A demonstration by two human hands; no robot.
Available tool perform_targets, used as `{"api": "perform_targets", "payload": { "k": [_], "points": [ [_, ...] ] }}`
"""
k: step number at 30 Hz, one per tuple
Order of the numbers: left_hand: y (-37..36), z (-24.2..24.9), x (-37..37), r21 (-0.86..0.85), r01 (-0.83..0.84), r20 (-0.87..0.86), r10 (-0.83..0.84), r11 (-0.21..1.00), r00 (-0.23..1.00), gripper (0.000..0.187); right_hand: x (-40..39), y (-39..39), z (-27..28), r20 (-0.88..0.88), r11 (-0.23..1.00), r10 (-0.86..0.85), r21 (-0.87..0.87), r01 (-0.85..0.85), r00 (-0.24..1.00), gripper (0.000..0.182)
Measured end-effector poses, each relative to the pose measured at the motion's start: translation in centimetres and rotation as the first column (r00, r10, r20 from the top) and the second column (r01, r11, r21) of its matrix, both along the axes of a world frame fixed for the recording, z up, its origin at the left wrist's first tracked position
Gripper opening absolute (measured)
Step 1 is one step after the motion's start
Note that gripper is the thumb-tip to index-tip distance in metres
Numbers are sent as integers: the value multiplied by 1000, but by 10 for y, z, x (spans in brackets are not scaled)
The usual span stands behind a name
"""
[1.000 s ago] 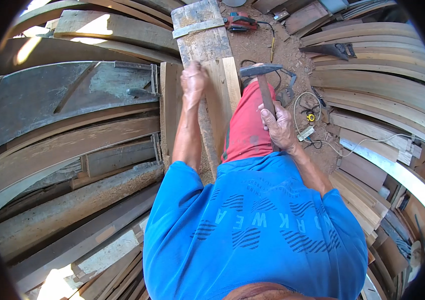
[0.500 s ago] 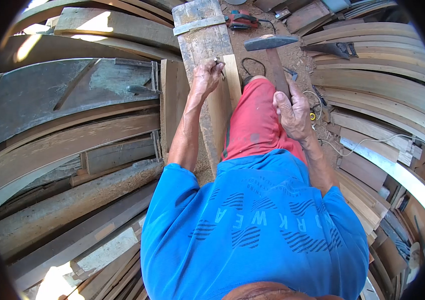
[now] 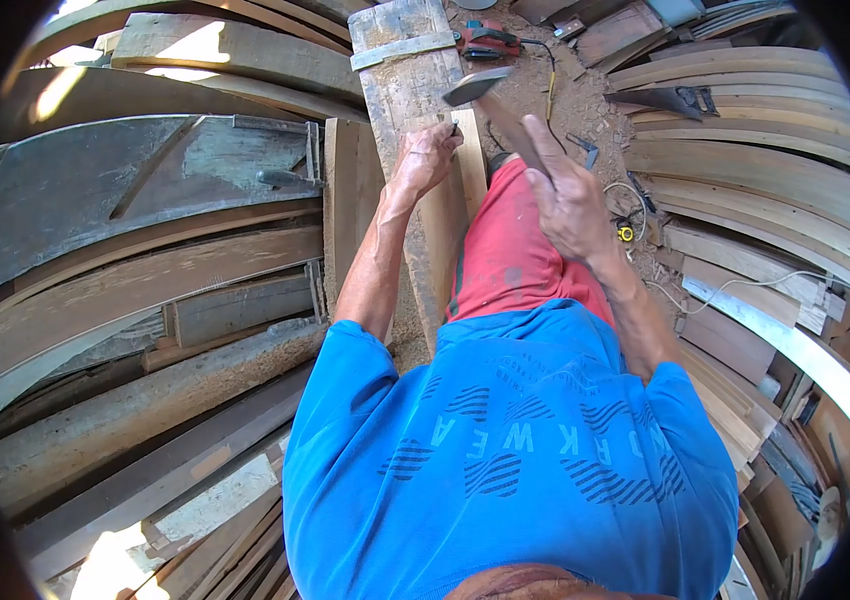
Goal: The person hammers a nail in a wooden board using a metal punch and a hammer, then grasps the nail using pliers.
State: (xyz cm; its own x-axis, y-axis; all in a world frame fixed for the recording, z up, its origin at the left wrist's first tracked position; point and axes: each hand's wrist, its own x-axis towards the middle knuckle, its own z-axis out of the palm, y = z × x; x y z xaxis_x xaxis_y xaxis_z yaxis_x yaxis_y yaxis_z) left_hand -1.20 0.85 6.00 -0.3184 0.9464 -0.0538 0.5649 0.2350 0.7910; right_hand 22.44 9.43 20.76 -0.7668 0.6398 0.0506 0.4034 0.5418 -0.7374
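My right hand (image 3: 577,205) is closed round the wooden handle of a hammer (image 3: 476,87). Its dark steel head hangs above and just right of my left hand (image 3: 427,160). Pinched in the left fingers is a slim chisel-like tool (image 3: 455,129); only its dark end shows, and its working tip is hidden. Under that hand lies a pale wooden piece (image 3: 469,155), running lengthwise beside my leg. It rests on a worn plank bench (image 3: 400,90), which has a short strip fixed across it.
A red power tool (image 3: 488,40) with a cord lies beyond the bench. A handsaw (image 3: 680,101) rests on stacked curved boards at right. A yellow tape measure (image 3: 626,234) is near my knee. Long timbers (image 3: 145,390) are piled at left. Shavings cover the ground.
The hammer has swung left and down toward the left hand, its head now tilted. My left hand has shifted slightly right, still gripping the slim tool.
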Motion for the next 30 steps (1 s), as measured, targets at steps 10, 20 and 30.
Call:
{"api": "perform_targets", "payload": {
  "k": [10,20,30],
  "points": [
    [-7,-25,-10,-56,-94,154,102,994,983,12,-7,3,12,-168,993,-83,-99,67,982,56],
    [-9,-24,-2,70,-159,248,137,985,959,10,-12,5,10,-110,992,-30,-126,16,993,55],
    [-13,-18,-3,114,-100,224,72,988,972,10,-11,1,-5,-42,999,44,-29,-45,998,56]
  ]
}}
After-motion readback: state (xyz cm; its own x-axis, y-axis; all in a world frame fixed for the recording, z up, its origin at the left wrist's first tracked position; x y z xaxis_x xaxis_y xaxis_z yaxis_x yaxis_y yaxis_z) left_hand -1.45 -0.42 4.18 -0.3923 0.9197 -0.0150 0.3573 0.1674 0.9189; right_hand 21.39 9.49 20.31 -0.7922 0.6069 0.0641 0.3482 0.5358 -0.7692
